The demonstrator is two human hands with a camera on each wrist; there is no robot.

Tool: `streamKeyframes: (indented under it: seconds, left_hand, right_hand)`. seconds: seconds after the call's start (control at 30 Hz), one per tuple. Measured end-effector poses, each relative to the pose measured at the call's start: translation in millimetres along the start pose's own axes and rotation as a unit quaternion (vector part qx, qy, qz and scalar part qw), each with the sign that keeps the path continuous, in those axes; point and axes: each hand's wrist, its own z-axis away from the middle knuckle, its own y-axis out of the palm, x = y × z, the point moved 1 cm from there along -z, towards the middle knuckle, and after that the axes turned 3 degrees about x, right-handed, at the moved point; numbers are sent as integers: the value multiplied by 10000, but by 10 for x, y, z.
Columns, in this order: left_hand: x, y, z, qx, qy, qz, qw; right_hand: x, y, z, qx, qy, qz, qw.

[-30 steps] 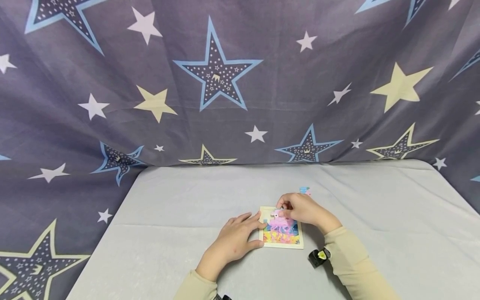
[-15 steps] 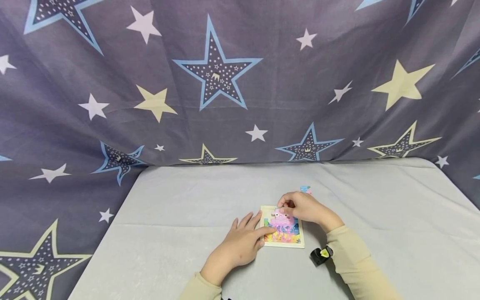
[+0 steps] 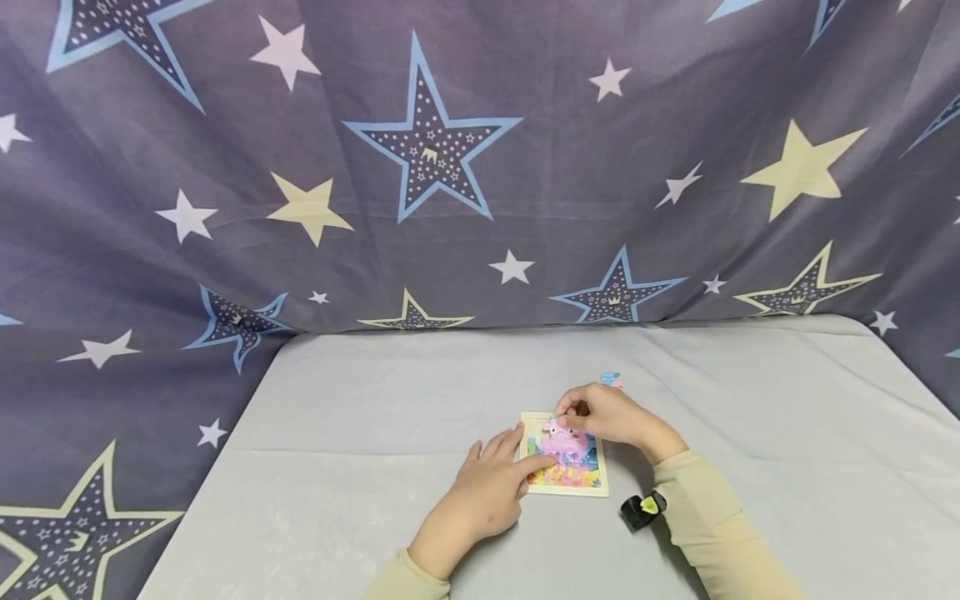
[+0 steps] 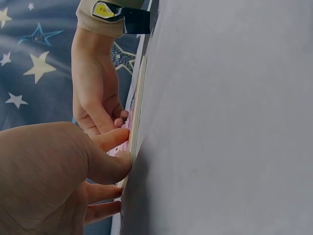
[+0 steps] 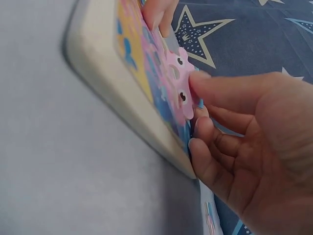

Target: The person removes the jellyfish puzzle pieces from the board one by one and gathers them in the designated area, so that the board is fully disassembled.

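Observation:
A small jigsaw puzzle in a cream frame (image 3: 570, 492) lies flat, showing a pink sea creature over blue and yellow. Between thumb and fingers, my right hand (image 3: 615, 417) pinches a pink puzzle piece (image 5: 181, 81) with two printed eyes, at the top of the picture. This piece sits tilted, raised above the picture in the right wrist view. My left hand (image 3: 483, 496) rests at the frame's left side, one straight finger pressing on the picture and the others along the border. In the left wrist view the frame (image 4: 138, 112) appears edge-on beside the fingertips.
A loose blue and pink puzzle piece (image 3: 611, 379) lies just beyond my right hand. Pale grey cloth (image 3: 360, 500) covers the table, and a dark star-patterned curtain (image 3: 480, 167) hangs behind it. A black strap device (image 3: 641, 510) is on my right wrist.
My left hand has shifted right and its finger has reached further onto the picture. The right hand stays at the pink piece, where more of the printed face now shows.

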Motion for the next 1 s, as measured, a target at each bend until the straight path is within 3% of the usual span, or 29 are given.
streamKeyframes:
  seconds: [0.27, 0.53, 1.0]
  left_hand:
    - [-19, 4, 0, 12, -57, 63, 10000]
    - [-6, -4, 3, 14, -74, 68, 9999]
    - [6, -1, 1, 17, -55, 60, 10000]
  right_hand:
    - [-6, 8, 5, 5, -11, 178, 9998]
    - [5, -30, 20, 205, -247, -258, 9992]
    - [-53, -37, 20, 180, -21, -765, 9969]
